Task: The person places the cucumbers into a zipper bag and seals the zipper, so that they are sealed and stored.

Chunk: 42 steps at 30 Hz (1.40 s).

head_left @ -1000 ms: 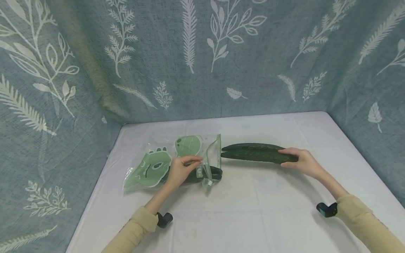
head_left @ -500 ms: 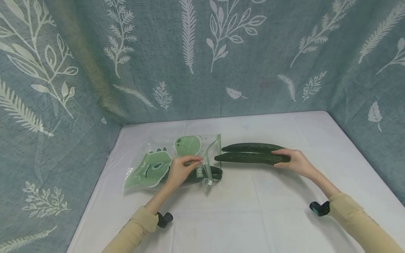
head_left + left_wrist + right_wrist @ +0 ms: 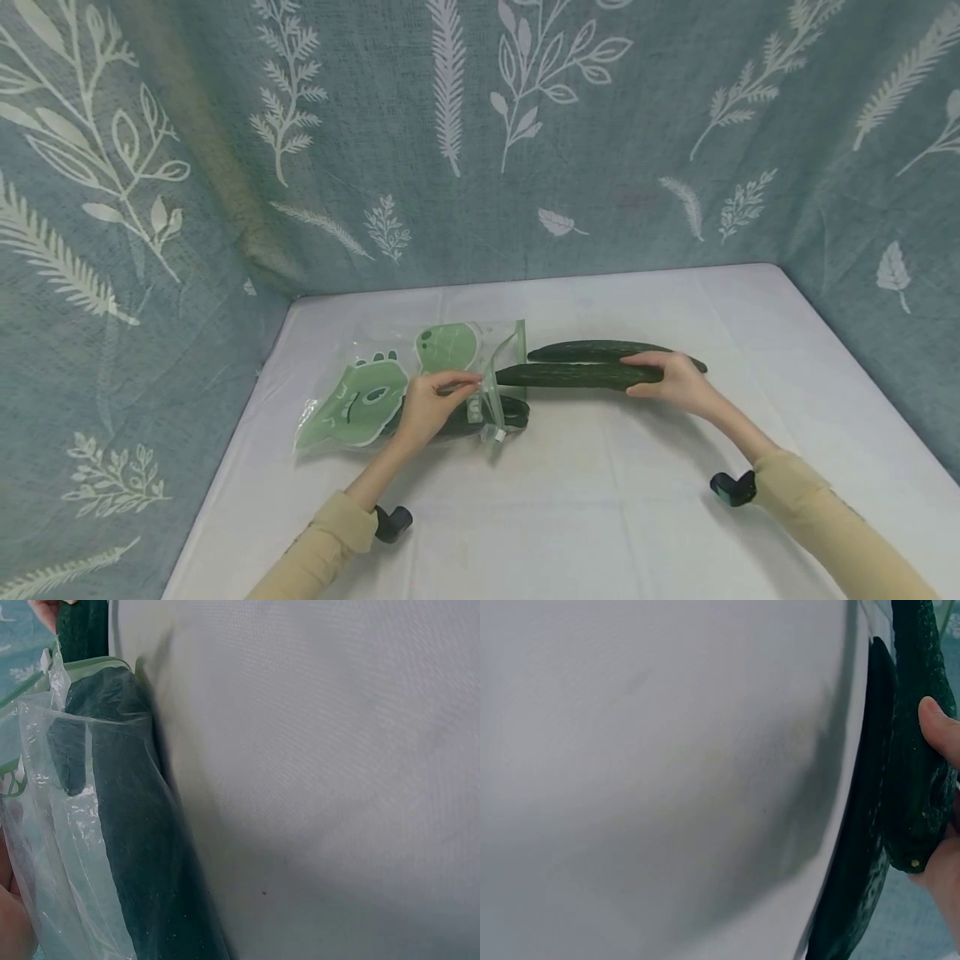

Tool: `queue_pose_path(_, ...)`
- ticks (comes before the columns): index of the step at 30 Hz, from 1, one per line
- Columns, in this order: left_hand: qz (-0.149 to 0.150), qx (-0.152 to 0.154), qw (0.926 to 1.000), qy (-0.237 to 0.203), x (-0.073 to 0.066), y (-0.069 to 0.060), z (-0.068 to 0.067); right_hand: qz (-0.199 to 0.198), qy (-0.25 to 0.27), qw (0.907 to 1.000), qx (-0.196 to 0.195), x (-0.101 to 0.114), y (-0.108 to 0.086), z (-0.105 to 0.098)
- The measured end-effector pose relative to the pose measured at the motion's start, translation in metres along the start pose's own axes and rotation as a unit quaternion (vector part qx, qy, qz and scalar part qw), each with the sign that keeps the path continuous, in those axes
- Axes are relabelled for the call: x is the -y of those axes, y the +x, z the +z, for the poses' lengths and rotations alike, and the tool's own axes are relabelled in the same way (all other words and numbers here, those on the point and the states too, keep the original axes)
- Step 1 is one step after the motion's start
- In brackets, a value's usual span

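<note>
A clear zip bag (image 3: 360,396) with a green dinosaur print lies on the table's left half, its mouth facing right. Inside it, along the near side, is a dark cucumber (image 3: 150,847). My left hand (image 3: 429,410) pinches the bag's upper film near the mouth and holds it raised. My right hand (image 3: 675,385) grips a second cucumber (image 3: 566,375) near its right end, thumb on one side. That cucumber's far tip (image 3: 71,754) reaches into the bag's mouth. Just behind it, a third cucumber (image 3: 592,348) rests on the table, its left end close to the bag's edge.
A white cloth (image 3: 570,517) covers the table. Blue-green curtains (image 3: 480,208) with white leaf prints stand along the back and both sides. A dark camera (image 3: 393,523) sits on the left wrist, and another dark camera (image 3: 733,488) on the right.
My right hand has moved left with its cucumber, bringing the tip into the bag's mouth. More of the third cucumber's right end shows. My left hand and the bag have stayed put.
</note>
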<state>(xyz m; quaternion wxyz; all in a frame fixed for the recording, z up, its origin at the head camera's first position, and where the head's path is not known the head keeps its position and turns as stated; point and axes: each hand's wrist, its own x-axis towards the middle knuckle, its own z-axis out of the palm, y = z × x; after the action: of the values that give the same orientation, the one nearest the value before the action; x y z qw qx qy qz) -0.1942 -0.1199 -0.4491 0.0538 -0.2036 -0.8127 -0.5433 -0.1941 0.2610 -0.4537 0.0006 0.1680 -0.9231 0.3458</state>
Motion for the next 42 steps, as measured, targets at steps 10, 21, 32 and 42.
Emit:
queue_pose_path(10,0.003,-0.003,1.0,0.001,0.0,0.0,0.0,0.007,0.014,0.9999,0.006,0.013,0.01,0.009)
queue_pose_path(21,0.01,-0.006,0.9999,0.001,0.001,0.0,0.0,0.014,0.031,0.9993,0.016,0.019,0.017,0.022)
queue_pose_path(32,0.017,-0.006,0.9998,0.009,0.001,0.0,0.001,0.018,0.044,0.9988,0.016,0.025,0.021,0.031)
queue_pose_path(42,-0.002,-0.007,1.0,0.006,-0.003,0.0,0.001,0.012,0.063,0.9979,0.014,0.033,0.03,0.044)
